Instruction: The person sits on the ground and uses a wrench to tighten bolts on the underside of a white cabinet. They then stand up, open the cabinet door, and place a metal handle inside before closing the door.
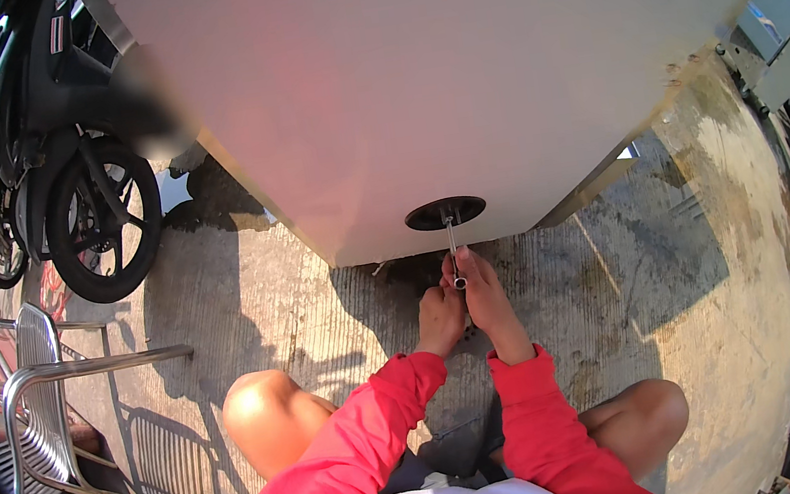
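Both forearms, in red sleeves, come up from the lower edge and meet just under the rim of a big pale, flat-sided panel (451, 67); the wrists are close together and the arms bend in from spread, bare knees. The right hand (485, 297) is stretched forward, its fingers (466, 265) pressed together and closed round the lower end of a thin, straight silver metal rod (453, 251); the thumb side faces the other hand. The left hand (440, 316) sits just beside it, touching it, curled into a loose fist; whether its fingers also grip the rod I cannot tell, since they are folded under.

The rod stands nearly upright, rising from the fingertips to a dark round disc (446, 212) set in the panel's lower edge, right above the fingers; its bottom tip shows between the two hands.

Below the hands lies rough grey concrete ground (321, 298); well away to the left of the fingers stand a silver metal-framed chair (33, 399) and a parked black motorcycle (92, 209).
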Demonstrator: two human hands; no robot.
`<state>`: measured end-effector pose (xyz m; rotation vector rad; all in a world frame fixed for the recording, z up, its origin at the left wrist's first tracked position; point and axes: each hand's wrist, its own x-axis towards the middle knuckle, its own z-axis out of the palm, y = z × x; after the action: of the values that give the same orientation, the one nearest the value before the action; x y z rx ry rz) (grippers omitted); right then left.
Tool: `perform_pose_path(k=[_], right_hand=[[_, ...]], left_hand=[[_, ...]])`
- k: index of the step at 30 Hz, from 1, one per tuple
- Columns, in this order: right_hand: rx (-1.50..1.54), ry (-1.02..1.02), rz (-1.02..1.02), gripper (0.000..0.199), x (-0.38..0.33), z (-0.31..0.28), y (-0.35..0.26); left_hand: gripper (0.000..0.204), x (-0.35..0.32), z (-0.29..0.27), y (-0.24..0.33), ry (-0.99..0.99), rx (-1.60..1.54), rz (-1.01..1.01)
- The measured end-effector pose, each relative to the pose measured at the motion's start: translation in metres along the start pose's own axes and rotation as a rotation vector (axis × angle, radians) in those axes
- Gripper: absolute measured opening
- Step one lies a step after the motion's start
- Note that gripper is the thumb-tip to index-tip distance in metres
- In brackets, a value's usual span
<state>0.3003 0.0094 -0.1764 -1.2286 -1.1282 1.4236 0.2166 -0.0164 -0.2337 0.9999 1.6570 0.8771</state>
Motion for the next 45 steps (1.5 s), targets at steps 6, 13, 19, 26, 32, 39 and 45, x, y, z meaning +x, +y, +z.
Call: perform_pose_path(k=[6,13,19,26,32,39,45], right_hand=[[-0.239,0.068,-0.155,0.063,-0.002,0.002,-0.013],[-1.116,0.17,-0.097,0.046,0.006,0.013,-0.052],[-1.172,0.074,-0.241,0.037,-0.003,0.002,-0.091],[-0.097,0.017,-0.065,0.03,-0.011,-0.007,-0.054],[-0.643,0.03,-0.534,0.022,-0.006,0.025,-0.043],[-1.196,0.416,-0.534,0.054,-0.011,0.035,-0.069],[-1.089,0.025,0.043,0.079,0.006,0.02,-0.066]], left_hand=[[0.048,-0.052,-0.043,0.062,0.139,-0.039,0.379],[0.048,-0.022,-0.042,0.066,0.304,0.135,0.551],[0.053,-0.014,-0.015,0.017,-0.184,-0.973,-0.203],[0.052,-0.014,0.004,0.043,-0.51,-1.338,-0.623],[0.053,-0.004,0.016,0.034,-0.793,-1.344,-0.691],[0.054,-0.006,0.013,0.023,-0.881,-1.2,-0.686],[0.054,-0.009,-0.009,0.009,-0.49,-0.814,-0.571]])
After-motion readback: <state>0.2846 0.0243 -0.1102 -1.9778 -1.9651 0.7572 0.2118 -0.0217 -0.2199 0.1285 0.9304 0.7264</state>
